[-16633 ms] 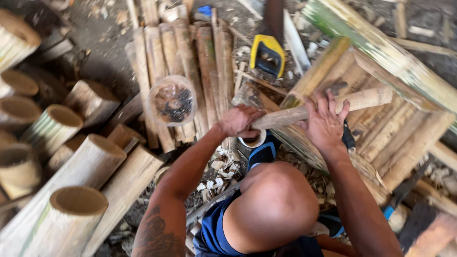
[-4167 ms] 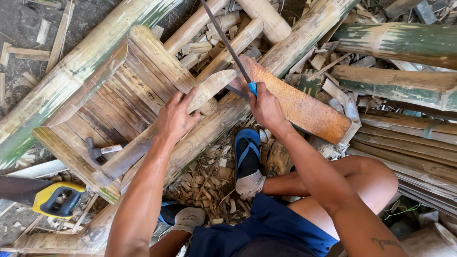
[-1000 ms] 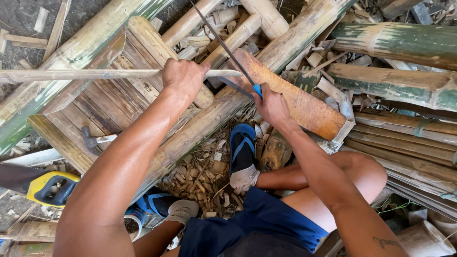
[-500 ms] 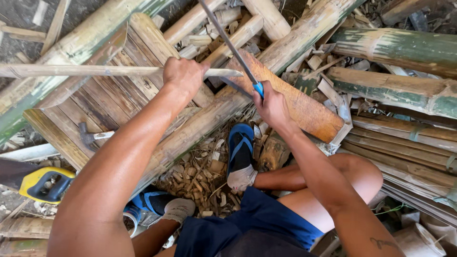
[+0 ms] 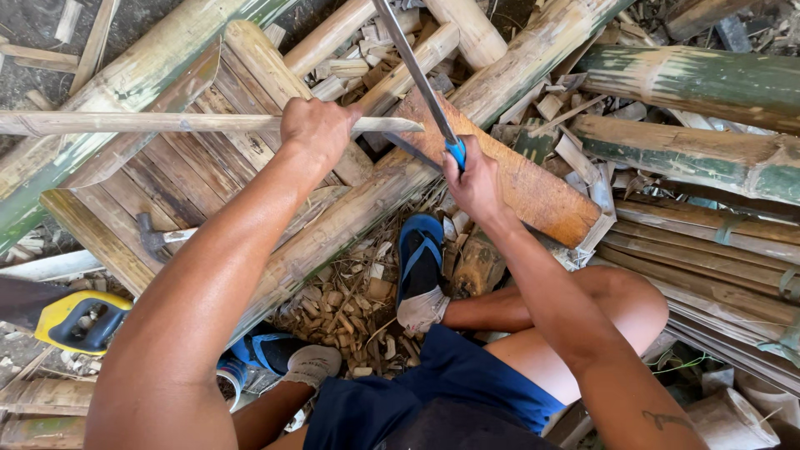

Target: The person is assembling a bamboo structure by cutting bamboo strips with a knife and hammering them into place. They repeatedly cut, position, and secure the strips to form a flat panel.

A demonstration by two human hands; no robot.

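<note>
Head view, looking straight down: the left hand (image 5: 317, 129) is closed around a thin split bamboo strip (image 5: 125, 122), which runs level from the left edge of the frame to a pointed tip (image 5: 410, 126) just past the knuckles. The right hand (image 5: 473, 179) is clamped on the blue handle (image 5: 455, 152) of a long knife, whose grey blade (image 5: 408, 58) slants up to the top edge and passes just beside the strip's tip; whether blade and strip touch cannot be told. Below both hands lies a brown wooden block (image 5: 517, 179) resting across a thick bamboo pole (image 5: 350, 221). Under the left forearm sits a slatted bamboo frame (image 5: 167, 179) with a hammer (image 5: 158, 240) lying on it. A yellow-handled saw (image 5: 71, 319) lies at the lower left. The right foot wears a blue flip-flop (image 5: 419, 254) among wood chips (image 5: 350, 304). Green bamboo poles (image 5: 692, 79) and stacked flat strips (image 5: 717, 250) crowd the right side, hemming in the right elbow.
</note>
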